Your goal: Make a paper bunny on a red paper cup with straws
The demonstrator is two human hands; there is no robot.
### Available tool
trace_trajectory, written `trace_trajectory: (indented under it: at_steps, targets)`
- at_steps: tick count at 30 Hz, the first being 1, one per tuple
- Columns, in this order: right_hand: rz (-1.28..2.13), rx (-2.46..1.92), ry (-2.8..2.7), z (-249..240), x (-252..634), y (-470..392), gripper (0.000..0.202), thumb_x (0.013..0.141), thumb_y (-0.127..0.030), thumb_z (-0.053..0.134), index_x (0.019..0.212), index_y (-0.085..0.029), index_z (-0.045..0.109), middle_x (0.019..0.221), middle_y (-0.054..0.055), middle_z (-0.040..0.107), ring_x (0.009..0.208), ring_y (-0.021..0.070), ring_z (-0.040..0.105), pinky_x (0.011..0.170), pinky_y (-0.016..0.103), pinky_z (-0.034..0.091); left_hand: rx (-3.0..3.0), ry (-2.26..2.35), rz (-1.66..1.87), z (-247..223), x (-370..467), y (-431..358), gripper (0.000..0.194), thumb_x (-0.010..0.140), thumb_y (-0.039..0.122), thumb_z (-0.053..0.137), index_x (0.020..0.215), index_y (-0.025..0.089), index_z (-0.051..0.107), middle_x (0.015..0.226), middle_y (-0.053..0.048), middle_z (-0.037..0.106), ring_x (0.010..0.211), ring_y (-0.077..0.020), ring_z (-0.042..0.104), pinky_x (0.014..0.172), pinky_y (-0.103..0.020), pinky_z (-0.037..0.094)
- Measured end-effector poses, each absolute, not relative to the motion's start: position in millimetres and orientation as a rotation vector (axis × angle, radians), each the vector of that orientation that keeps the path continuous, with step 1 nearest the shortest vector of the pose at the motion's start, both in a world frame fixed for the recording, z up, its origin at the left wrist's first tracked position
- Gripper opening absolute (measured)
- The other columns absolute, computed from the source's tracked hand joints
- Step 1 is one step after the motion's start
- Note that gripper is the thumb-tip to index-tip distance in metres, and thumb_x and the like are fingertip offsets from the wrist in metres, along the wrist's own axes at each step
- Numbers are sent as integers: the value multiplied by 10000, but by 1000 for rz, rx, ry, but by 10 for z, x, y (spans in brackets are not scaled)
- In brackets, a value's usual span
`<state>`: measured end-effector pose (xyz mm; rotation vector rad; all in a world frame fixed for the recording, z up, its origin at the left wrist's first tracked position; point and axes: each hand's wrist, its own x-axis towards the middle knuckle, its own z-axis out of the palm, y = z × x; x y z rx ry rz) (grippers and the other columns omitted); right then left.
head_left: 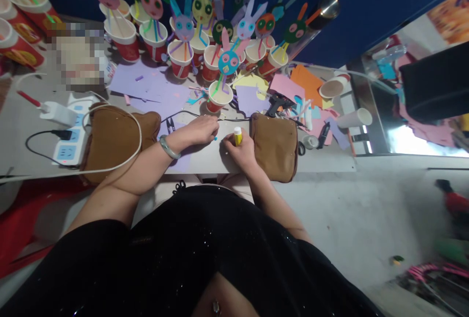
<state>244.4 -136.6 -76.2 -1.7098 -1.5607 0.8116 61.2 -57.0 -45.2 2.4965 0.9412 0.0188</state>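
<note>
My right hand (245, 152) is closed around a yellow glue stick (238, 139) with a white end pointing up. To its left, my left hand (201, 130) rests low over the table with its fingers curled together; whatever they pinch, if anything, is hidden. A tiny blue scrap (215, 138) lies on the table just below those fingertips. Straight ahead of my hands stands a paper cup (219, 99) bearing a blue rabbit figure (229, 62) with pink ears. Small black-handled snips (170, 125) lie left of my left hand.
Several paper cups with rabbit figures (183, 26) line the back. Brown cushions (276, 146) (113, 136) flank my hands. A black glue gun (279, 104) lies among coloured paper on the right. Left are a power strip (68, 148) and a looping white cable (140, 136).
</note>
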Motion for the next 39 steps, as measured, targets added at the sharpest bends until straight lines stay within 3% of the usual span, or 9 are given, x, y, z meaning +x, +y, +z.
trace_trajectory:
  at_steps: [6, 9, 12, 15, 20, 27, 39]
  targets:
    - [897, -1644, -1518, -790, 2403, -1387, 144, 745, -309, 663, 843, -220, 607, 815, 15, 727, 702, 170, 635, 741, 333, 519, 2288, 961, 107, -453, 631, -539, 115, 788, 104, 629, 813, 99, 742, 814, -91, 706, 730, -165, 585, 664, -289, 384]
    - [982, -1636, -1403, -781, 2368, -1373, 168, 754, -342, 677, 839, -219, 603, 782, 17, 722, 634, 163, 625, 674, 332, 525, 2043, 930, 206, -439, 644, -517, 84, 770, 97, 669, 815, 96, 740, 719, -38, 683, 645, -117, 561, 624, -243, 386]
    - [1147, -1561, -1187, -775, 2347, -1350, 156, 769, -309, 651, 796, -237, 515, 696, -15, 678, 539, 135, 606, 552, 289, 504, 1807, 911, 309, -414, 656, -509, 76, 755, 100, 691, 815, 86, 735, 677, -10, 670, 601, -89, 558, 596, -210, 398]
    - [1333, -1397, -919, -789, 2351, -1325, 324, 721, -300, 707, 770, -258, 389, 670, -57, 652, 517, 106, 615, 472, 226, 471, 1669, 854, 398, -399, 657, -507, 69, 738, 127, 717, 791, 86, 731, 659, -2, 669, 577, -73, 552, 577, -190, 411]
    - [1521, -1276, -735, -782, 2381, -1299, 494, 638, -320, 832, 780, -263, 363, 601, -100, 599, 498, 84, 579, 434, 188, 452, 1592, 797, 440, -434, 661, -479, 71, 699, 121, 731, 761, 88, 737, 648, 0, 663, 567, -68, 560, 572, -185, 445]
    - [1566, -1244, -665, -709, 2373, -1309, 519, 579, -222, 829, 779, -260, 352, 645, -112, 598, 504, 68, 570, 450, 189, 441, 1605, 792, 492, -507, 668, -449, 120, 703, 172, 749, 786, 87, 768, 701, -32, 701, 622, -94, 602, 593, -203, 461]
    - [1472, -1278, -741, -748, 2371, -1292, 540, 614, -294, 836, 792, -264, 327, 665, -89, 645, 481, 74, 557, 457, 204, 432, 1604, 808, 519, -479, 698, -492, 111, 687, 102, 718, 778, 81, 778, 689, -37, 722, 643, -96, 615, 636, -202, 464]
